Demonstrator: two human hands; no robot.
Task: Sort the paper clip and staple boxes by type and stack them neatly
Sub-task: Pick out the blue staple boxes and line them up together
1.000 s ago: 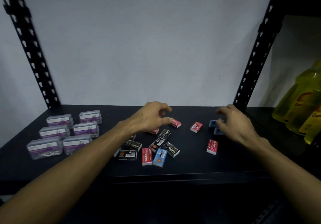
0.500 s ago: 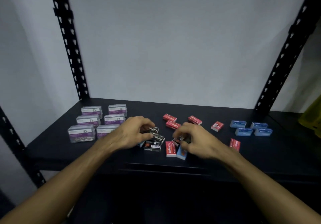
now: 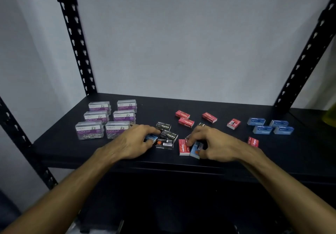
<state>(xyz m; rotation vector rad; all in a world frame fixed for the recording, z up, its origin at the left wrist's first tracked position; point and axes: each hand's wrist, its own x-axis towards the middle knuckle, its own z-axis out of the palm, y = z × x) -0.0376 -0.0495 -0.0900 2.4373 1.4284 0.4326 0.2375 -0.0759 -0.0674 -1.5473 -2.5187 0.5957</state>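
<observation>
Paper clip boxes (image 3: 107, 120) sit grouped at ten o'clock on the shelf (image 3: 54, 143), blue staple boxes (image 3: 271, 127) at two o'clock, red ones (image 3: 185, 119) at twelve. Mixed staple boxes (image 3: 168, 138) lie between the hands: the left hand (image 3: 134, 143) pinches a blue box (image 3: 151, 139) at its three o'clock. The right hand (image 3: 212, 143) grips a light-blue box (image 3: 195, 149), long axis running toward me.

From my remote seat the view was dim and cool, the pale wall (image 3: 190, 39) lit evenly from above and in front. The black shelf (image 3: 209, 104) swallowed detail, and below its front edge all sank into shadow. The uprights (image 3: 72, 34) bowed outward from wide-angle distortion. Printing on the small boxes (image 3: 169, 134) was soft, and no glare showed.
</observation>
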